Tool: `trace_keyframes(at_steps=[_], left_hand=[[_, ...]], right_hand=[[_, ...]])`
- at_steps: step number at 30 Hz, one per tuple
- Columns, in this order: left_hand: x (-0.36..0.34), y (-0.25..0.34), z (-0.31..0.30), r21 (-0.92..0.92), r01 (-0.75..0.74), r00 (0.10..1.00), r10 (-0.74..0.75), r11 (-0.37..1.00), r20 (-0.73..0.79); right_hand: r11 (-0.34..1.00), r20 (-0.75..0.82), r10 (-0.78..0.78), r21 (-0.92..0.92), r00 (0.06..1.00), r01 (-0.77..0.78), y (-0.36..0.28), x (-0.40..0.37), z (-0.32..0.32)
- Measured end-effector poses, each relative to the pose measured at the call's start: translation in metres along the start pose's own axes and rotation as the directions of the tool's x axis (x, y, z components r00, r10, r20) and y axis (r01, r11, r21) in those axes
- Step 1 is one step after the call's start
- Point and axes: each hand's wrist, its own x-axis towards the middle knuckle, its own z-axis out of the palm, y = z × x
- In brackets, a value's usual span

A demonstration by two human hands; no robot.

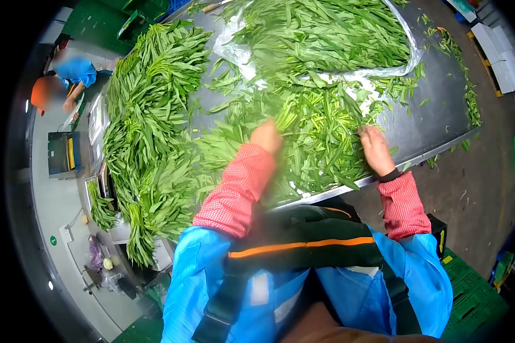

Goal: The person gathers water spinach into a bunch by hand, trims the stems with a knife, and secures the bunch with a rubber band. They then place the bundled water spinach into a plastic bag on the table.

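My left hand [266,137], smeared by motion, is closed around a bunch of leafy greens that look like water spinach [223,144]. Its cut stems stick out to the upper right and its leaves spread to the left. Under and beside it lies a loose heap of stems and leaves [326,134]. At the right edge of this heap is my right hand [376,150], its fingers bent and close together against the greens. What those fingers hold, if anything, is hidden.
Bundled greens [154,108] are stacked along the left of the metal table [435,108]. Behind the heap lies a big pile on plastic sheeting [337,34]. A co-worker in blue [77,70] stands far left. Green crates [469,297] are at lower right.
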Motion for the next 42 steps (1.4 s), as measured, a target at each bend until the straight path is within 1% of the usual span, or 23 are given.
trace_keyframes(at_steps=[3,5,6,7,9,13,14,17,20,22,23,24,25,26,27,28,29,31,34,37,40,41,42], left_hand=[[0.001,0.004,-0.004,0.007,0.015,0.999,-0.015,1.0,0.03],[0.001,0.005,-0.004,-0.017,0.021,1.0,-0.02,1.0,0.018],[0.0,0.005,-0.003,-0.028,0.024,1.0,-0.023,0.999,0.013],[-0.001,0.006,-0.003,-0.013,0.018,1.0,-0.018,1.0,0.011],[-0.004,0.009,-0.003,0.016,0.007,1.0,-0.007,1.0,0.011],[-0.008,0.01,0.01,0.071,0.022,0.999,-0.019,0.997,-0.036],[-0.005,0.008,0.008,0.026,0.085,0.996,-0.085,0.996,0.011],[0.002,0.0,-0.002,-0.02,0.13,0.988,-0.128,0.991,0.082],[0.006,-0.008,-0.004,-0.083,0.24,0.969,-0.234,0.967,0.074],[-0.003,0.012,-0.045,-0.16,0.162,0.987,-0.157,0.974,0.046],[-0.008,0.016,-0.061,-0.197,0.125,0.992,-0.121,0.972,0.03],[-0.007,0.004,-0.065,-0.326,0.094,0.992,-0.115,0.941,-0.047],[-0.017,0.028,-0.107,-0.387,0.108,0.982,-0.16,0.916,-0.103],[-0.011,0.008,-0.102,-0.829,0.026,0.979,-0.18,0.558,-0.091],[-0.01,0.002,-0.134,-0.782,0.046,0.97,-0.214,0.622,-0.113],[-0.018,0.013,-0.169,-0.886,0.105,0.948,-0.316,0.451,-0.048],[-0.015,-0.002,-0.181,-0.95,0.01,0.949,-0.301,0.313,-0.089],[-0.022,-0.003,-0.207,-0.999,-0.009,0.928,-0.371,0.049,-0.026],[-0.024,-0.021,-0.207,-0.993,-0.006,0.946,-0.322,-0.118,0.032],[-0.038,0.007,-0.209,-0.967,0.053,0.93,-0.341,-0.25,0.139],[-0.045,0.027,-0.201,-0.969,0.016,0.991,-0.126,-0.247,0.049],[-0.049,0.036,-0.202,-0.972,0.004,0.996,-0.084,-0.234,0.024],[-0.052,0.033,-0.204,-0.995,0.005,1.0,0.013,-0.103,0.003]], right_hand=[[0.972,0.143,-0.033,0.235,0.989,-0.002,-0.059,0.002,0.015],[0.972,0.246,0.069,0.201,0.967,-0.12,-0.092,0.004,0.032],[0.992,0.105,-0.049,0.119,0.993,0.037,-0.097,0.006,0.048],[0.995,0.129,-0.089,-0.033,0.988,0.094,-0.095,0.012,0.065],[0.981,0.281,0.012,-0.188,0.96,0.043,-0.094,0.025,0.089],[0.953,0.356,0.069,-0.301,0.932,0.044,-0.088,0.049,0.127],[0.951,0.362,0.088,-0.307,0.928,0.029,-0.089,0.047,0.128],[0.938,0.385,0.137,-0.346,0.913,0.005,-0.088,0.029,0.111],[0.898,0.334,-0.004,-0.413,0.942,0.15,-0.067,-0.011,0.074],[0.944,0.247,-0.044,-0.308,0.968,0.121,-0.071,-0.013,0.033],[0.947,0.132,0.008,-0.318,0.991,0.035,-0.071,-0.012,0.018],[0.959,0.053,-0.025,-0.279,0.998,0.039,-0.061,-0.008,0.004],[0.952,-0.044,-0.127,-0.286,0.991,0.11,-0.054,-0.001,-0.007],[0.913,-0.005,-0.085,-0.402,0.996,0.076,-0.054,0.003,-0.014],[0.858,0.028,-0.04,-0.511,0.999,0.048,-0.061,0.008,-0.025],[0.874,0.008,-0.106,-0.476,0.994,0.096,-0.071,0.015,-0.03],[0.886,-0.013,-0.173,-0.439,0.985,0.15,-0.086,0.022,-0.03],[0.889,-0.09,-0.346,-0.348,0.934,0.296,-0.117,0.035,-0.021],[0.905,-0.097,-0.423,-0.097,0.901,0.414,-0.172,0.056,-0.001],[0.921,0.046,-0.389,0.048,0.92,0.387,-0.217,0.072,0.029],[0.831,0.09,-0.374,0.475,0.923,0.29,-0.22,0.09,0.084],[0.736,0.286,-0.265,0.677,0.921,0.001,-0.217,0.09,0.084],[0.618,0.281,-0.32,0.786,0.905,-0.026,-0.203,0.097,0.101]])
